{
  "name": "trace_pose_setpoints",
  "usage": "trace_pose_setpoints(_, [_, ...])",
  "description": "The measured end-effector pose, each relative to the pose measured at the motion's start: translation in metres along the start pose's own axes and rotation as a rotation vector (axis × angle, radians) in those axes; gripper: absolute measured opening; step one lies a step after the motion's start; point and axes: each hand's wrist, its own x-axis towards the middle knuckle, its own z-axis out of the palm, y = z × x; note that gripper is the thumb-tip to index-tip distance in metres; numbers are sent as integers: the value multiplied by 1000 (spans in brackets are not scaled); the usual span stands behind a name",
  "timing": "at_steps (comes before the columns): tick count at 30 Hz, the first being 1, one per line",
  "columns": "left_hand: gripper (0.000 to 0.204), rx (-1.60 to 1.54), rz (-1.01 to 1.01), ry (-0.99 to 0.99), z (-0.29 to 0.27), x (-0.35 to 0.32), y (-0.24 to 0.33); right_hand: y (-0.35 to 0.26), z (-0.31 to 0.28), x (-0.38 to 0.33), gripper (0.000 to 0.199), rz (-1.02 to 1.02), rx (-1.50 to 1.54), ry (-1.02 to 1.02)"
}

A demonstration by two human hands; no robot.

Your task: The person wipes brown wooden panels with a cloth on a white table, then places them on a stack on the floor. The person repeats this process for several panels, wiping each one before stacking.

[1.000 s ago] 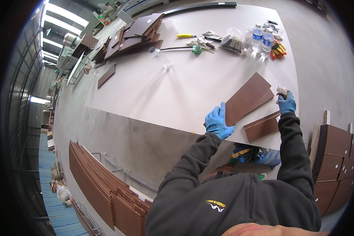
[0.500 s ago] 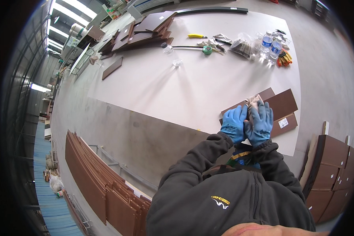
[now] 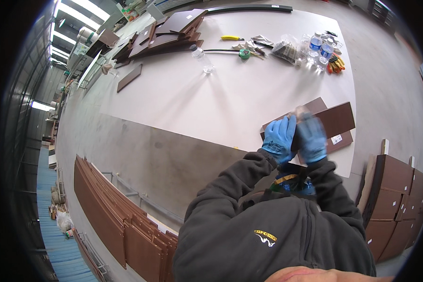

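Note:
In a blue glove, my left hand [image 3: 279, 137] has its fingers side by side around the near-left end of a brown panel [image 3: 336, 117]. My right hand [image 3: 312, 137], gloved the same and smeared by motion, presses on that panel's face. A pale crumpled cloth [image 3: 300, 112] shows at its fingertips, partly hidden beneath them. Under the top panel lie more brown boards, a lower one [image 3: 341, 141] bearing a white label. Another board [image 3: 310, 107] sticks out on the far side.
The white table [image 3: 174, 108] carries a stack of brown panels [image 3: 174, 37], a clear bottle [image 3: 202, 59], a yellow cutter [image 3: 231, 37], green tape [image 3: 244, 54], two water bottles [image 3: 320, 50] and orange gloves [image 3: 335, 63]. Panels stand upright at lower left [image 3: 122, 216] and right [image 3: 392, 202].
My right hand has shifted slightly and blurred over the panel, covering more of the cloth. The top panel has tilted a little. My left hand stays at its end.

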Motion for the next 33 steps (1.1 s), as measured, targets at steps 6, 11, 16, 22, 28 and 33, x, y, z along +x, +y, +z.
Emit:
trace_pose_setpoints(6, [116,46,77,39,-2,-3,2,61,-52,30,35,-33,-143,271])
trace_pose_setpoints(11, [110,72,93,43,-1,-5,2,58,-62,42,42,111,-200,283])
trace_pose_setpoints(16, [114,-163,-5,-125,10,5,10,15,-50,19,43,-7,-19,166])
trace_pose_setpoints(22, [106,-99,283,142,14,-2,27,104,-128,-9,38,246,-127,344])
trace_pose_setpoints(28, [113,-166,312,33,44,11,111,57,-129,-98,36,186,-247,160])
trace_pose_setpoints(33, [113,-217,399,-24,82,24,174,140,-237,-191,28,611,-374,499])
